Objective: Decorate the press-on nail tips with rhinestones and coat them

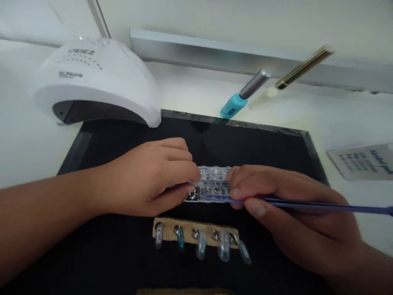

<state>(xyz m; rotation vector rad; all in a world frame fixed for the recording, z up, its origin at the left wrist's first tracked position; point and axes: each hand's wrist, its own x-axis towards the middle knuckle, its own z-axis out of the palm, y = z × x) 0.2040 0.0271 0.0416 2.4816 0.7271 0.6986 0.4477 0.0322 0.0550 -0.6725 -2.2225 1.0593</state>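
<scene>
A clear compartment box of rhinestones (216,173) lies on the black mat, its small cells filled with shiny stones. My left hand (153,176) grips the box's left end, with thumb and fingers bent around it. Between the thumb and fingers of my right hand (285,205) are slim purple tweezers (310,205). Their tips reach left over the front row of cells; whether they pinch a stone is too small to tell. Fingers of that hand also touch the box's right end. Closer to me, a tan strip (188,234) bears several false nail tips (201,246), some glittery, one teal.
A white nail lamp (101,78) stands at the back left, overlapping the edge of the black mat (245,147). Behind the mat are a turquoise polish bottle (233,105) and a gold-capped bottle (302,69). An alcohol pad packet (364,162) lies at right.
</scene>
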